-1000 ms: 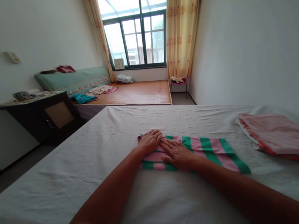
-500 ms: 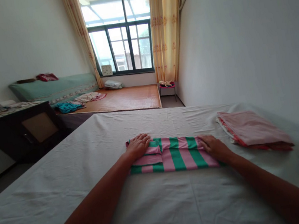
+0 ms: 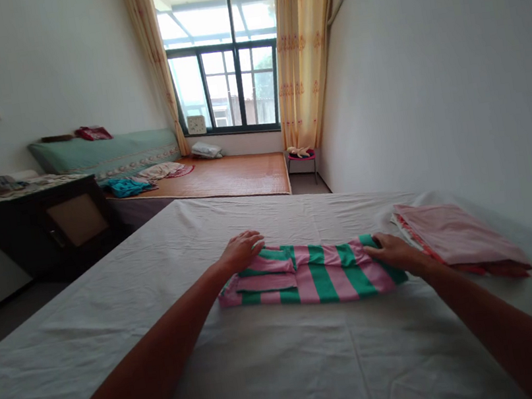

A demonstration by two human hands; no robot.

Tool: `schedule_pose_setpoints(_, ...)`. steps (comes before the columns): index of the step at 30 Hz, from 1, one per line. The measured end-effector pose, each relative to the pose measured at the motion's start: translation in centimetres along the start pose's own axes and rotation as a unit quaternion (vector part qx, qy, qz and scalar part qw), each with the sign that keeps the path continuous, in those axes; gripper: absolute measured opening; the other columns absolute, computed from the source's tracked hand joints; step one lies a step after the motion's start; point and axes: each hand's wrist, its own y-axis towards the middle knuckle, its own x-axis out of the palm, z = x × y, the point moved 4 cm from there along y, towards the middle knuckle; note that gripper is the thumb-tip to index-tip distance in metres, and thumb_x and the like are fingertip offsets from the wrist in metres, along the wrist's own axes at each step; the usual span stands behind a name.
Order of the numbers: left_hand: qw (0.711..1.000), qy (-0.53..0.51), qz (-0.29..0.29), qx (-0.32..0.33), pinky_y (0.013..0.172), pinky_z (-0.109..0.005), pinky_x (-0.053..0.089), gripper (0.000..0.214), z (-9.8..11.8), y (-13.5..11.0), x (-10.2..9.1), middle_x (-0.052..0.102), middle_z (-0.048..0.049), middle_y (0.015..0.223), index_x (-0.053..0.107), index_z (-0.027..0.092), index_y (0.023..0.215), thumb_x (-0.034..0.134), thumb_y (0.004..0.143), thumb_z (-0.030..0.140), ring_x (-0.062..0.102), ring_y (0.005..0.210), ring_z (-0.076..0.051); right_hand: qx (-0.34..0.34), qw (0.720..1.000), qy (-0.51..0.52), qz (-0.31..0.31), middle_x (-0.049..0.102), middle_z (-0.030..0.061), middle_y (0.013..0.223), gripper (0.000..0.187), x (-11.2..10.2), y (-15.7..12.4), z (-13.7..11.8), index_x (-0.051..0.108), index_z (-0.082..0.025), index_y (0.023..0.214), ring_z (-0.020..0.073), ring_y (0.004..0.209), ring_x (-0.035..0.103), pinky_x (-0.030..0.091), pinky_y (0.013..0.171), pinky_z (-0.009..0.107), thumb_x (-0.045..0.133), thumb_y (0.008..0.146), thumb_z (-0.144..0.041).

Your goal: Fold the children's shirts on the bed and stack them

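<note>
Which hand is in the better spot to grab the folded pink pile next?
Probably the right hand: it's at the right end of the striped cloth, close to the folded pink pile. The left hand is toward the other end, farther away.

Bed (image 3: pixel 291 369) covered with a creased white sheet (image 3: pixel 123 284). Directly on it: a folded pink-and-green striped cloth (image 3: pixel 335 279), centre; a folded pink cloth (image 3: pixel 455 231), right.
</note>
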Motion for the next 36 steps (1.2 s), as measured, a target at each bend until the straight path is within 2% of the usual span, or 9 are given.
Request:
schedule_pose_setpoints(7, 0.964, -0.199, 0.111, -0.138, 0.091, -0.031, 0.048, 0.047, -6.0, -2.5, -0.8, 0.071, -0.0071, 0.105, 0.069, 0.016, 0.101, 0.033, 0.090, 0.045, 0.064, 0.102, -0.021, 0.005, 0.935, 0.345, -0.084, 0.066, 0.0046, 0.084, 0.037, 4.6, 1.9, -14.0, 0.057, -0.017, 0.096, 0.0170, 0.069, 0.062, 0.048, 0.056, 0.026, 0.065, 0.073, -0.044)
schedule_pose_setpoints(12, 0.936, -0.280, 0.161, -0.138, 0.086, -0.032, 0.051, 0.044, -7.2, -2.7, -0.7, 0.073, -0.0084, 0.098, 0.069, 0.014, 0.094, 0.039, 0.088, 0.044, 0.066, 0.095, -0.021, 0.005, 0.929, 0.360, -0.087, 0.063, 0.0012, 0.075, 0.027, 10.5, 3.8, -21.8, 0.053, -0.017, 0.091, 0.0127, 0.061, 0.059, 0.046, 0.050, 0.022, 0.066, 0.076, -0.035)
schedule_pose_setpoints(15, 0.927, -0.297, 0.181, -0.138, 0.085, -0.031, 0.051, 0.042, -7.3, -2.7, -1.2, 0.073, -0.0086, 0.096, 0.069, 0.013, 0.094, 0.041, 0.089, 0.043, 0.066, 0.094, -0.021, -0.019, 0.908, 0.379, -0.180, 0.065, 0.0033, 0.081, 0.030, 13.0, 4.2, -23.8, 0.053, -0.017, 0.094, 0.0118, 0.060, 0.059, 0.048, 0.049, 0.023, 0.060, 0.081, -0.043)
schedule_pose_setpoints(17, 0.922, -0.300, 0.202, -0.139, 0.083, -0.031, 0.051, 0.042, -7.0, -2.8, -1.9, 0.073, -0.0087, 0.095, 0.069, 0.013, 0.094, 0.040, 0.090, 0.043, 0.066, 0.092, -0.020, -0.053, 0.890, 0.400, -0.212, 0.066, 0.0063, 0.091, 0.032, 13.4, 4.4, -23.9, 0.053, -0.018, 0.099, 0.0133, 0.066, 0.064, 0.052, 0.056, 0.026, 0.051, 0.087, -0.047)
schedule_pose_setpoints(19, 0.926, -0.285, 0.209, -0.131, 0.083, -0.030, 0.051, 0.042, -6.1, -2.8, -2.7, 0.072, -0.0084, 0.097, 0.068, 0.014, 0.096, 0.038, 0.092, 0.043, 0.066, 0.092, -0.020, -0.096, 0.909, 0.377, -0.148, 0.067, 0.0075, 0.096, 0.029, 12.8, 4.6, -23.0, 0.052, -0.019, 0.103, 0.0148, 0.073, 0.066, 0.055, 0.065, 0.031, 0.043, 0.091, -0.044)
schedule_pose_setpoints(22, 0.956, -0.220, 0.171, -0.087, 0.086, -0.029, 0.049, 0.041, -3.4, -2.6, -2.9, 0.071, -0.0071, 0.103, 0.068, 0.017, 0.100, 0.035, 0.094, 0.041, 0.064, 0.098, -0.019, -0.191, 0.959, 0.206, -0.036, 0.068, 0.0088, 0.098, 0.030, 12.2, 3.8, -21.5, 0.055, -0.019, 0.106, 0.0185, 0.087, 0.066, 0.052, 0.082, 0.037, 0.034, 0.095, -0.037)
schedule_pose_setpoints(26, 0.992, -0.114, 0.051, 0.025, 0.100, -0.031, 0.040, 0.041, 0.8, -2.8, -0.7, 0.066, -0.0055, 0.116, 0.063, 0.021, 0.116, 0.030, 0.097, 0.037, 0.057, 0.112, -0.018, -0.304, 0.950, -0.060, -0.037, 0.054, 0.0114, 0.135, 0.045, 14.4, 1.6, -20.2, 0.052, -0.019, 0.129, 0.0250, 0.130, 0.041, 0.028, 0.109, 0.045, 0.035, 0.095, -0.042)
schedule_pose_setpoints(30, 0.999, -0.011, -0.040, 0.027, 0.111, -0.044, 0.024, 0.045, 1.4, -3.3, 1.8, 0.051, -0.0029, 0.139, 0.047, 0.029, 0.135, 0.029, 0.097, 0.044, 0.040, 0.131, -0.023, -0.240, 0.957, -0.155, -0.058, 0.036, 0.0090, 0.149, 0.058, 15.7, 2.3, -17.3, 0.035, -0.018, 0.144, 0.0234, 0.139, 0.027, 0.019, 0.112, 0.046, 0.023, 0.096, -0.048)
schedule_pose_setpoints(36, 0.997, 0.021, -0.049, -0.047, 0.112, -0.045, 0.023, 0.046, -1.2, -3.2, 2.2, 0.047, -0.0016, 0.142, 0.049, 0.031, 0.134, 0.026, 0.096, 0.045, 0.036, 0.134, -0.023, -0.118, 0.983, -0.129, -0.048, 0.043, 0.0148, 0.144, 0.060, 13.3, 5.5, -12.8, 0.048, -0.013, 0.134, 0.0278, 0.134, 0.034, 0.030, 0.105, 0.045, 0.032, 0.092, -0.054)
